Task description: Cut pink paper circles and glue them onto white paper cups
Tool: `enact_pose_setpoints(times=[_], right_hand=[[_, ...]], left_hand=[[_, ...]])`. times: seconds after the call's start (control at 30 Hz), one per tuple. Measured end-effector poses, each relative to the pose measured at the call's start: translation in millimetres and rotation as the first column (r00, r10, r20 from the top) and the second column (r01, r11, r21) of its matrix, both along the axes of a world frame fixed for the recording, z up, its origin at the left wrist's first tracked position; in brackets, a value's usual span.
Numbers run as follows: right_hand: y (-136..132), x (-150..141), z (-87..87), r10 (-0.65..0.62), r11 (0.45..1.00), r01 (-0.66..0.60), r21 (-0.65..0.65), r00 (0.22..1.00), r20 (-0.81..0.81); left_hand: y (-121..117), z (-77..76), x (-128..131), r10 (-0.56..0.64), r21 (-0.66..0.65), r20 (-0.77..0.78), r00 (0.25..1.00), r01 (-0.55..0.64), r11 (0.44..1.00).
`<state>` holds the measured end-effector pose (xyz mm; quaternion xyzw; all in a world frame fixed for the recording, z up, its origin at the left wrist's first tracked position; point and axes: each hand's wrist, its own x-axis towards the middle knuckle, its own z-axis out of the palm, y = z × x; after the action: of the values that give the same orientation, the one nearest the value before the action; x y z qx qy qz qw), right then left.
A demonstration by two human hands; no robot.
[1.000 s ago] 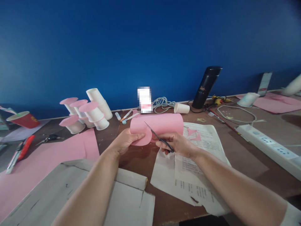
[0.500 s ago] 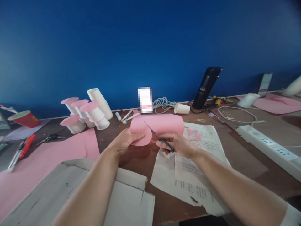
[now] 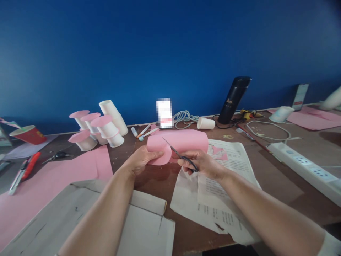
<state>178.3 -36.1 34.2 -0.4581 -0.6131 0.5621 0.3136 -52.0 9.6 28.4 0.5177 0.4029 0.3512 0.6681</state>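
My left hand [image 3: 144, 157] pinches the left end of a curled sheet of pink paper [image 3: 186, 140], thumb on top, the other fingers hidden beneath. My right hand [image 3: 201, 163] is closed around black-handled scissors [image 3: 189, 163]. Their blades point up and left, lying across the paper at the edge of its rounded left flap. Under and beside my right hand are printed sheets [image 3: 218, 192], with small pink scraps [image 3: 220, 153] on them.
Paper cups with pink discs [image 3: 106, 131] stand in a cluster at left, near a red cup [image 3: 28, 135] and a red utility knife [image 3: 30, 166]. A black flask [image 3: 234, 99], a white cup on its side [image 3: 206, 123] and a power strip [image 3: 306, 165] are at right. Cardboard [image 3: 149, 227] lies in front.
Hands, scissors and paper stay almost in place. My right hand and the scissor handles have shifted very slightly right.
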Motion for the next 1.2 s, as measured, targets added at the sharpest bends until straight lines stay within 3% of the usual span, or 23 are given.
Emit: enact_pose_setpoints(times=[0.87, 1.03, 1.2], right_hand=[[1.7, 3.7, -0.6, 0.053, 0.998, -0.054, 0.046, 0.999, 0.005], [1.8, 2.4, -1.2, 0.015, 0.999, -0.015, 0.028, 0.999, -0.030], [1.0, -0.9, -1.5, 0.067, 0.998, -0.067, -0.003, 0.996, -0.056]], left_hand=[[1.4, 1.3, -5.0, 0.034, 0.024, -0.058, 0.998, -0.033, 0.999], [2.7, 0.7, 0.1, 0.116, 0.018, 0.009, 0.993, -0.117, 0.993], [3.7, -1.2, 4.0, 0.212, 0.048, 0.046, 0.976, -0.214, 0.976]])
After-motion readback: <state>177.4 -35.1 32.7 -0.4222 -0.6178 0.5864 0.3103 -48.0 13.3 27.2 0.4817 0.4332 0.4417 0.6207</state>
